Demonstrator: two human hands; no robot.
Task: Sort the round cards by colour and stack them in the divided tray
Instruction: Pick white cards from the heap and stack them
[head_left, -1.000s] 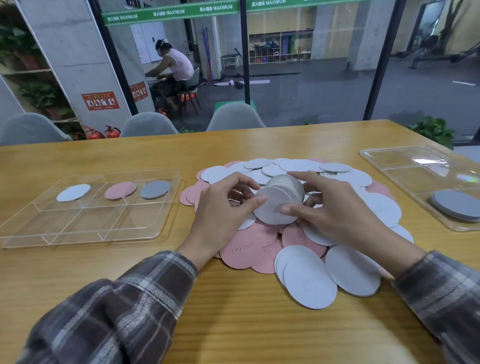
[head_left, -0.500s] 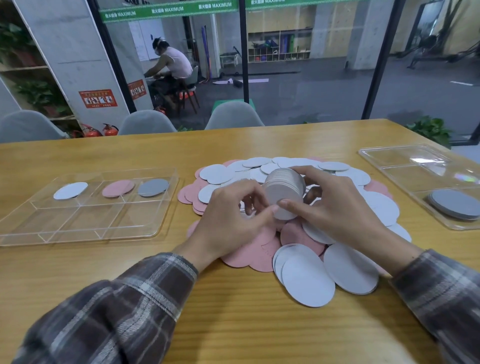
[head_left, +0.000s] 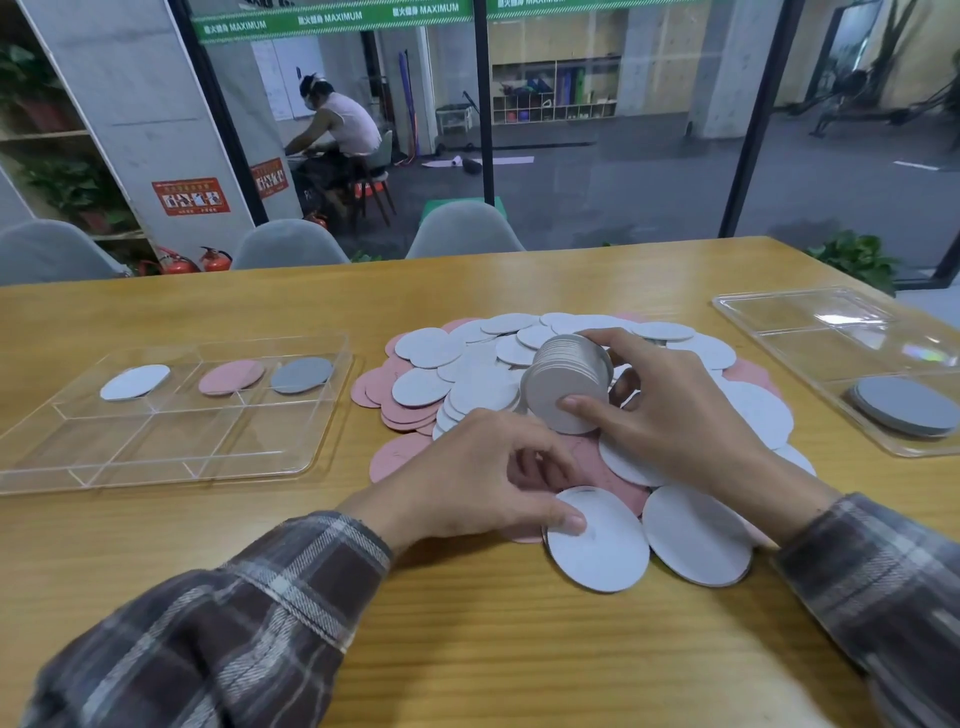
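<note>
A heap of white and pink round cards (head_left: 483, 384) covers the middle of the table. My right hand (head_left: 675, 415) grips a thick stack of white cards (head_left: 566, 379), tilted on edge above the heap. My left hand (head_left: 483, 478) is lower and nearer, its thumb pressing on a white card (head_left: 602, 545) at the heap's front edge, fingers curled over pink cards. The divided clear tray (head_left: 156, 447) on the left holds one white card (head_left: 135, 382), one pink card (head_left: 231, 376) and one grey card (head_left: 301, 374) in its back compartments.
A second clear tray (head_left: 810, 332) at the right edge holds a stack of grey cards (head_left: 904, 405). Grey chairs stand behind the table's far edge. Bare wood lies between me and the heap.
My left hand has left the stack and dropped towards me onto the front white card. My right hand keeps the stack, now held slightly higher and to the right.
</note>
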